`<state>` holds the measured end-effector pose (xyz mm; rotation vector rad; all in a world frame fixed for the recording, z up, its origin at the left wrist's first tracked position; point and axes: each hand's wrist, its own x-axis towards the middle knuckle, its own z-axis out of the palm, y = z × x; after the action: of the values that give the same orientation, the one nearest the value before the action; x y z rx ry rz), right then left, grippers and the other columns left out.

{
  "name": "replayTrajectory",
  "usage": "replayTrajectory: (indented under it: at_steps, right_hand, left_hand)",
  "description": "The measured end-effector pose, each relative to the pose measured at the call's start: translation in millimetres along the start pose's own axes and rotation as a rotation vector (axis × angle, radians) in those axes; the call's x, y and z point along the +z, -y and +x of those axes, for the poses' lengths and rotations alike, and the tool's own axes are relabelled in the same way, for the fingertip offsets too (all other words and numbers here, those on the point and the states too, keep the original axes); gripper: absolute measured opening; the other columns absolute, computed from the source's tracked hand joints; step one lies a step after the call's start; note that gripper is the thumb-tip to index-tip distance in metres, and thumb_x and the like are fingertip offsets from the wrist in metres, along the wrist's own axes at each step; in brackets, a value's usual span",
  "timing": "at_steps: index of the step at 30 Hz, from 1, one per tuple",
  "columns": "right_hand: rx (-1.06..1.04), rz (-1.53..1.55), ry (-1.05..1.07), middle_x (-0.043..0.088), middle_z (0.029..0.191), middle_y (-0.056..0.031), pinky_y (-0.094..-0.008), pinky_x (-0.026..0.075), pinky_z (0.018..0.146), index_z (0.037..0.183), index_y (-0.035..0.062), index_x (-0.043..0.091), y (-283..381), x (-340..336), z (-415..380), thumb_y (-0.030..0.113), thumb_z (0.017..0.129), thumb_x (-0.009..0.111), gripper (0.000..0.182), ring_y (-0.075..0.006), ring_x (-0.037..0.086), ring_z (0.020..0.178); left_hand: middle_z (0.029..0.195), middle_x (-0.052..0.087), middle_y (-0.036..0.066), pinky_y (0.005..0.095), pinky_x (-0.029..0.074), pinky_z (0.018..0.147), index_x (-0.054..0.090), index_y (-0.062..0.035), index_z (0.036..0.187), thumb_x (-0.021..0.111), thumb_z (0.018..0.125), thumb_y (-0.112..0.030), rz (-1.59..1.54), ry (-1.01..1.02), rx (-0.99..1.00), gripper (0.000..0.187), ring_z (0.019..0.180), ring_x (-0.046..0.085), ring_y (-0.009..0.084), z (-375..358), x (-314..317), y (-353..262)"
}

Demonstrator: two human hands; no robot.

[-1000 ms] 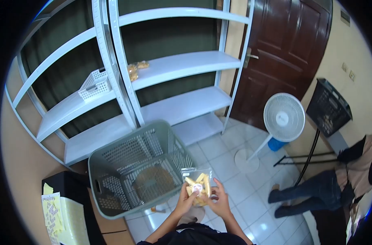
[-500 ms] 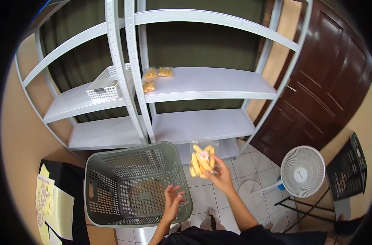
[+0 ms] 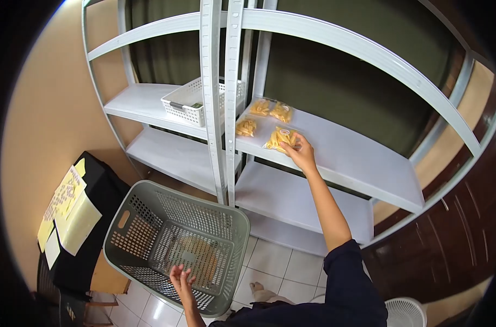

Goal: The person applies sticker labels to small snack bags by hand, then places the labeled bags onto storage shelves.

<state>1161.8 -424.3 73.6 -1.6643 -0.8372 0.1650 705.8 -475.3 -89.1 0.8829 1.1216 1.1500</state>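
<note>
My right hand (image 3: 302, 152) grips a clear packet of yellow stick-shaped snacks (image 3: 281, 137) by its right side, at the front edge of the upper shelf (image 3: 346, 150). A round label shows on the packet. Close behind it on the same shelf lie two similar packets (image 3: 280, 112), with another packet (image 3: 246, 127) to the left near the upright. My left hand (image 3: 182, 282) is over the near side of the large grey-green basket (image 3: 132, 272), fingers apart and holding nothing.
A white plastic basket (image 3: 188, 113) with a small item inside stands on the left rack's shelf. Below it is a lower shelf (image 3: 174, 158). Yellow and white papers (image 3: 68, 204) lie on a black-covered table at left. A white fan (image 3: 405, 313) stands at lower right, near the brown door (image 3: 439, 256).
My right hand has carried the packet from above the floor up and forward to the upper shelf. My left hand stays over the basket. The view has turned.
</note>
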Motion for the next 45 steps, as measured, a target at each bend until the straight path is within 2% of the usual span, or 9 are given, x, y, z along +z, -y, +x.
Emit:
replayTrajectory:
  at_steps: [12,21,26,27,29,33,38,42,45]
  right_hand:
    - [-0.106,-0.24,0.1,0.06,0.083,-0.0163,-0.0302,0.048,0.065,0.111,-0.0039,0.048,-28.0,12.0,48.7,0.041,0.063,0.07,0.069,-0.0212,0.06,0.071]
    - [-0.185,-0.419,0.162,0.057,0.092,-0.0234,-0.0324,0.044,0.077,0.112,-0.0045,0.047,-30.1,9.6,60.6,0.046,0.07,0.059,0.067,-0.029,0.057,0.082]
    - [-0.234,-0.37,-0.112,0.055,0.08,-0.0147,-0.0344,0.042,0.066,0.104,-0.002,0.052,11.7,3.2,18.0,0.035,0.077,0.056,0.046,-0.0258,0.052,0.072]
    - [-0.389,-0.272,-0.218,0.05,0.07,-0.0094,-0.0322,0.039,0.055,0.095,-0.0006,0.055,3.1,12.1,8.2,0.023,0.078,0.058,0.029,-0.0204,0.047,0.06]
    - [-0.382,-0.093,-0.207,0.05,0.068,-0.0067,-0.0273,0.036,0.05,0.089,0.0004,0.057,28.1,32.7,-41.0,0.013,0.076,0.059,0.019,-0.0153,0.045,0.058]
    - [-0.614,0.114,0.109,0.05,0.062,-0.0059,-0.0259,0.034,0.046,0.072,0.0043,0.055,41.1,111.8,-161.6,0.006,0.077,0.054,0.006,-0.0163,0.043,0.048]
    - [-0.628,0.375,0.922,0.054,0.07,-0.0076,-0.0316,0.043,0.056,0.075,0.0045,0.057,83.1,191.4,-370.5,0.005,0.071,0.06,0.004,-0.0235,0.054,0.062]
    - [-0.686,0.598,1.243,0.05,0.059,-0.0044,-0.0281,0.039,0.049,0.071,0.0068,0.06,120.6,229.5,-503.4,0.006,0.065,0.066,0.008,-0.0185,0.049,0.053]
    - [-0.774,0.663,1.337,0.049,0.056,-0.003,-0.0278,0.037,0.047,0.07,0.0072,0.061,152.5,257.6,-560.8,0.007,0.065,0.067,0.008,-0.0167,0.048,0.05]
  left_hand:
    - [0.115,0.042,0.009,0.0282,0.043,0.072,0.029,-0.0073,0.122,0.044,0.086,-0.018,0.142,0.037,0.067,0.04,0.095,0.05,0.0178,-23.5,47.6,4.9]
    - [0.113,0.043,0.01,0.0243,0.044,0.066,0.029,-0.0048,0.12,0.045,0.085,-0.011,0.126,-0.01,0.068,0.04,0.09,0.051,0.0166,-19.5,55.1,9.2]
    - [0.113,0.042,0.01,0.0246,0.044,0.065,0.029,-0.0042,0.12,0.045,0.085,-0.01,0.126,-0.006,0.089,0.039,0.088,0.051,0.016,-24.3,41.6,7.0]
    - [0.112,0.043,0.01,0.0243,0.044,0.064,0.03,-0.0042,0.12,0.045,0.085,-0.01,0.111,-0.012,0.093,0.038,0.087,0.051,0.0158,-26.9,38.1,3.1]
    - [0.111,0.044,0.011,0.0242,0.044,0.064,0.03,-0.0043,0.119,0.045,0.085,-0.01,0.103,-0.032,0.104,0.038,0.086,0.051,0.0156,-28.6,24.5,3.6]
    - [0.109,0.046,0.011,0.024,0.043,0.065,0.033,-0.0043,0.118,0.045,0.085,-0.01,0.065,-0.081,0.159,0.035,0.084,0.052,0.0148,-48.1,-10.9,-8.9]
    - [0.102,0.051,0.01,0.0246,0.042,0.069,0.039,-0.0032,0.112,0.045,0.084,-0.006,0.075,-0.152,0.191,0.029,0.084,0.052,0.0143,-88.2,-99.1,-31.9]
    - [0.069,0.05,0.002,0.0194,0.039,0.058,0.043,-0.0024,0.105,0.046,0.083,-0.007,0.058,-0.347,0.167,0.022,0.064,0.048,0.0074,-125.8,-205.9,-38.0]
    - [0.06,0.047,-0.001,0.0191,0.038,0.053,0.044,-0.0021,0.102,0.046,0.084,-0.008,0.175,-0.591,0.176,0.019,0.057,0.046,0.0059,-154.7,-286.5,-41.8]
